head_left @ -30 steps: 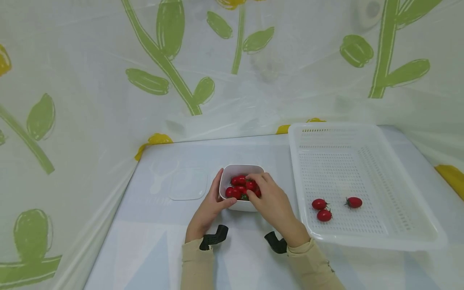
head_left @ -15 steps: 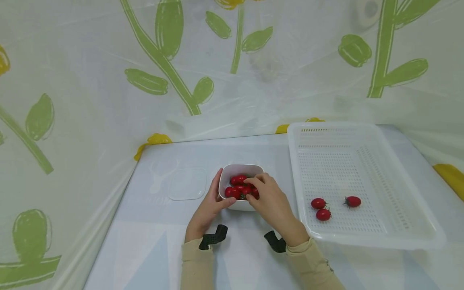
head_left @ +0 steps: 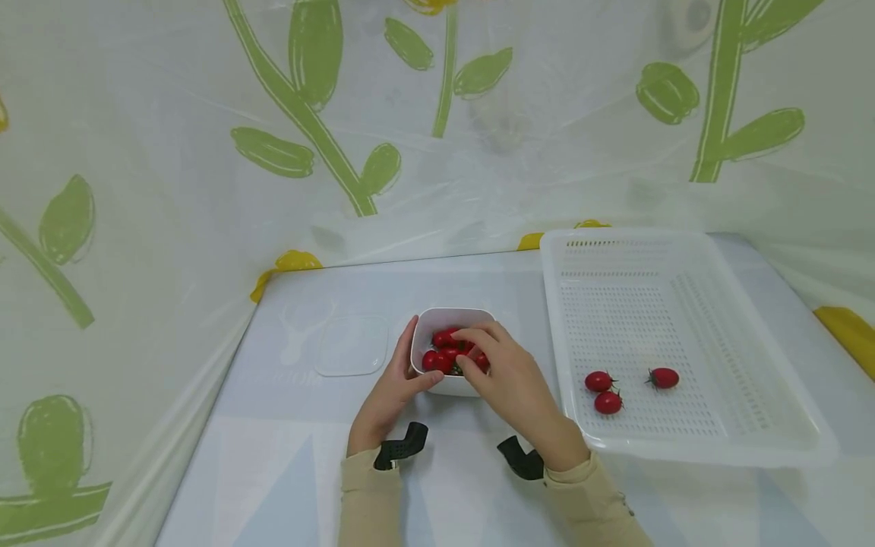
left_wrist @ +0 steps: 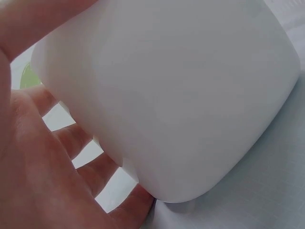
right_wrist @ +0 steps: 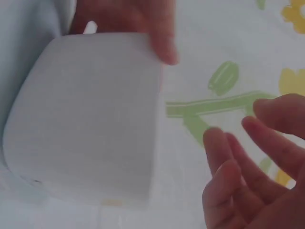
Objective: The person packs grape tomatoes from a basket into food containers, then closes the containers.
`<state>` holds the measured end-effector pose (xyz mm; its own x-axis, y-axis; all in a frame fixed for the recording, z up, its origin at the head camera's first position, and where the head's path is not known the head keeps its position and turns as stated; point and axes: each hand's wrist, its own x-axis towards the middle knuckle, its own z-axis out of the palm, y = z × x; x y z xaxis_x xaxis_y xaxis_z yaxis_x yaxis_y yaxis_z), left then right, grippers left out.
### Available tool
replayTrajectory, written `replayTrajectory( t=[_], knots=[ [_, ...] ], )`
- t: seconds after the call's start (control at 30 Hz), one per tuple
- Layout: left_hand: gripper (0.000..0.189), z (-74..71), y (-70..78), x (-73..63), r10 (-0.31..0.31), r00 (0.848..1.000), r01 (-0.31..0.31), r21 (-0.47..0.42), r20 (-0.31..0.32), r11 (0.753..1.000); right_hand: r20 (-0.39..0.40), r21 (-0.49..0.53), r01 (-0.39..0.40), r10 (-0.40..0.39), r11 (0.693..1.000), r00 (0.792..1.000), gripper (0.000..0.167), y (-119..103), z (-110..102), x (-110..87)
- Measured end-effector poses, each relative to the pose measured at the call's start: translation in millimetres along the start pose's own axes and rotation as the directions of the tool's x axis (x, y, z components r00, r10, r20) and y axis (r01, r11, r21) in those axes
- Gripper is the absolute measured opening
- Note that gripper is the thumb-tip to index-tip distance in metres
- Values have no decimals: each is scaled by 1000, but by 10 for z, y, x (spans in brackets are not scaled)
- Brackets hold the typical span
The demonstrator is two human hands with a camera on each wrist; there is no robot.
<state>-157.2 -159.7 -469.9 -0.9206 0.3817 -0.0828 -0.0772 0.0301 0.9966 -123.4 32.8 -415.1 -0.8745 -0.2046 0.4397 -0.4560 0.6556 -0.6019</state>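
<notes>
A white square container [head_left: 453, 387] with rounded corners sits on the table, holding several small red tomatoes [head_left: 440, 362]. My left hand [head_left: 386, 393] grips it, thumb at the near rim and fingers along the left side; the left wrist view shows those fingers against the container wall [left_wrist: 171, 100]. Above the container's right part is my right hand [head_left: 511, 384], hiding some of the tomatoes. In the right wrist view its fingers [right_wrist: 217, 148] are loosely bent and parted from the thumb, with nothing between them.
To the right stands a white perforated basket [head_left: 741, 304] with a pair of tomatoes [head_left: 607, 403] and a single tomato [head_left: 664, 377] inside. Left of the container lies a clear flat lid [head_left: 351, 346]. A patterned white curtain [head_left: 205, 190] hangs behind the table.
My right hand has let go of a tomato inside the container, and its fingers have parted and lifted slightly. The left hand keeps its grip on the container.
</notes>
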Motion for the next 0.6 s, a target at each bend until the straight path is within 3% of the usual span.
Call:
replayTrajectory(
  t=[0.2, 0.33, 0.5, 0.6],
  knots=[
    [83, 16, 49, -20, -11, 1000, 11, 8, 4, 1000, 34, 185, 30, -37, 982, 999, 29, -69, -229, -8],
    [82, 15, 52, -6, -34, 999, 34, 14, -6, 999, 80, 278, -39, 17, 960, 997, 32, -46, -399, -12],
    [83, 8, 61, -4, -38, 999, 38, 5, -4, 999, 146, 395, -172, 123, 903, 982, 31, -81, -669, -14],
    [83, 8, 61, -6, -32, 999, 32, -2, 5, 999, 160, 433, -211, 156, 876, 975, 30, -127, -827, -21]
  ],
)
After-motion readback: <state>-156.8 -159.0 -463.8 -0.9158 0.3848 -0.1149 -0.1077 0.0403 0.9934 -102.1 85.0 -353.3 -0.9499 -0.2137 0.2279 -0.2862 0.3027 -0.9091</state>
